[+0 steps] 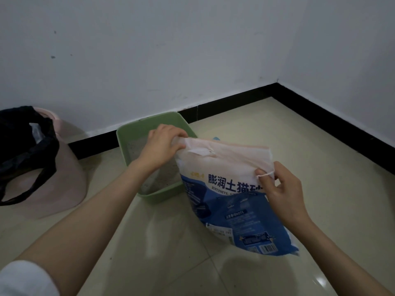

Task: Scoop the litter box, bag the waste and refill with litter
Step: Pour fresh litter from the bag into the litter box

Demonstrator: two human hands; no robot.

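A blue and white bag of cat litter (233, 189) stands tilted on the floor, right of the green litter box (149, 122). My left hand (164, 146) grips the bag's top left corner. At the top right corner my right hand (280, 189) pinches a thin strip or string of the bag. Grey litter (164, 174) covers part of the box's bottom; my left arm hides some of it. No scoop shows.
A pink bin (64, 178) lined with a black bag (25, 150) stands at the left against the wall. White walls with a black skirting board (235, 103) meet in a corner behind. Glossy beige floor tiles (171, 242) lie in front.
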